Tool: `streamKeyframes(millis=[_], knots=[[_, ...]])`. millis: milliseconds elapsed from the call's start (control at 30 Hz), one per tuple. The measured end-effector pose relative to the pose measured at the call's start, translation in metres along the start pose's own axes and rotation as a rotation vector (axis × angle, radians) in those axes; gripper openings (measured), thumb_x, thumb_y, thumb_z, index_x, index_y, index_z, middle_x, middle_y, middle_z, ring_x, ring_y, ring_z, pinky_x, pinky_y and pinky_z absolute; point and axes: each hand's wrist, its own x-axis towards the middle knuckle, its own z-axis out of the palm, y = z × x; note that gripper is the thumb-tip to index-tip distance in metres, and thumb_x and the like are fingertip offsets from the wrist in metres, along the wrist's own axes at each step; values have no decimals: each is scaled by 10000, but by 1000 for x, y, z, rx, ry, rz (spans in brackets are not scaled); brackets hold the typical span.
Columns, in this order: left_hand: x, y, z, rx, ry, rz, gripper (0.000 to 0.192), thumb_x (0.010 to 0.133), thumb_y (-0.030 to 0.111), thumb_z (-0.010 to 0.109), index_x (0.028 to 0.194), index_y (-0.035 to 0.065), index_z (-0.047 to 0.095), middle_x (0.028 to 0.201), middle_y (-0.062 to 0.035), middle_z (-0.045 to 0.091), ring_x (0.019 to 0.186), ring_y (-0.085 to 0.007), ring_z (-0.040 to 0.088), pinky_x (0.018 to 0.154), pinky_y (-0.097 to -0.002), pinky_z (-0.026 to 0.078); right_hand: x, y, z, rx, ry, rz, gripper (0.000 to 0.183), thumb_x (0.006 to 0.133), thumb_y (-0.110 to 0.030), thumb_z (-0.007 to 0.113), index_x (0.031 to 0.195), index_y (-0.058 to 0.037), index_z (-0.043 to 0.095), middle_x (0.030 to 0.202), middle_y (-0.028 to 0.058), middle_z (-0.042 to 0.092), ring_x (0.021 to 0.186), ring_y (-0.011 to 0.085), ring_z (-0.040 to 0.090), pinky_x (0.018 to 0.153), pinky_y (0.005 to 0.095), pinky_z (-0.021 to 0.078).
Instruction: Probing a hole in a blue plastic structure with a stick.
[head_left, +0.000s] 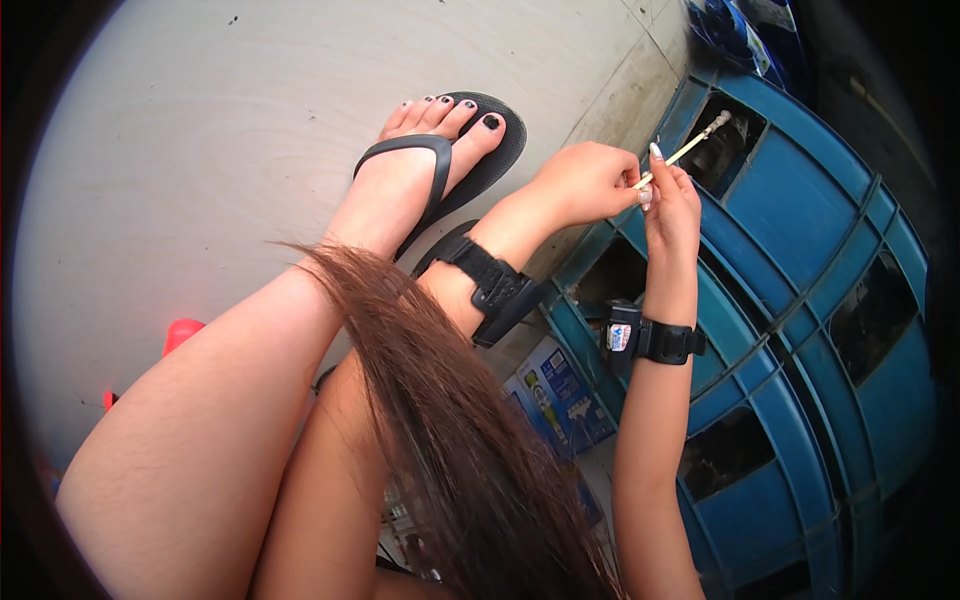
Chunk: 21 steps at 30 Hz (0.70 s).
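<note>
My left hand (589, 184) comes in from the left and pinches the lower end of a thin pale wooden stick (684, 151). Close against it, my right hand (673, 206) has its thumb and fingers around the same stick. The stick slants up to the right, and its far tip carries a small greyish clump that I cannot identify. Behind that tip is an opening in the side of a blue plastic crate (799, 199). Part of the stick is hidden by my fingers. Each wrist wears a black strap with a device on it.
Blue crates stand stacked along the right. A printed cardboard carton (559, 394) with a bottle picture lies beside them. My foot in a black flip-flop (495, 150) rests on the pale floor (187, 150). Long brown hair (457, 405) hangs across the view. A red object (181, 333) shows behind my leg.
</note>
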Motion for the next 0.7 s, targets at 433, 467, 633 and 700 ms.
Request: streamKeyframes(millis=[433, 467, 633, 700], knots=[[-66, -12, -10, -276, -319, -74, 251, 698, 263, 613, 717, 16, 578, 644, -80, 587, 599, -172, 559, 566, -280, 426, -91, 5, 18, -272, -93, -42, 198, 764, -69, 617, 715, -47, 427, 560, 3, 480, 411, 33, 435, 345, 158, 280], [-69, -11, -8, -249, -360, -107, 249, 693, 258, 612, 718, 12, 583, 642, -82, 589, 590, -176, 559, 560, -282, 426, -95, 7, 16, -268, -104, -62, 199, 761, -68, 621, 713, -42, 429, 574, 5, 480, 421, 29, 440, 352, 154, 286], [-77, -10, -1, -244, -450, -174, 255, 689, 257, 610, 686, 3, 589, 602, -89, 583, 538, -180, 550, 532, -290, 424, -110, 11, 7, -305, -105, -36, 180, 772, -65, 609, 742, -29, 435, 617, 20, 501, 444, 31, 461, 365, 151, 324], [-77, -8, 2, -246, -425, -168, 255, 697, 260, 605, 673, 6, 588, 583, -83, 576, 527, -173, 545, 516, -296, 418, -110, 7, 7, -278, -87, -8, 169, 772, -57, 606, 753, -27, 441, 624, 20, 504, 441, 34, 466, 373, 149, 327]])
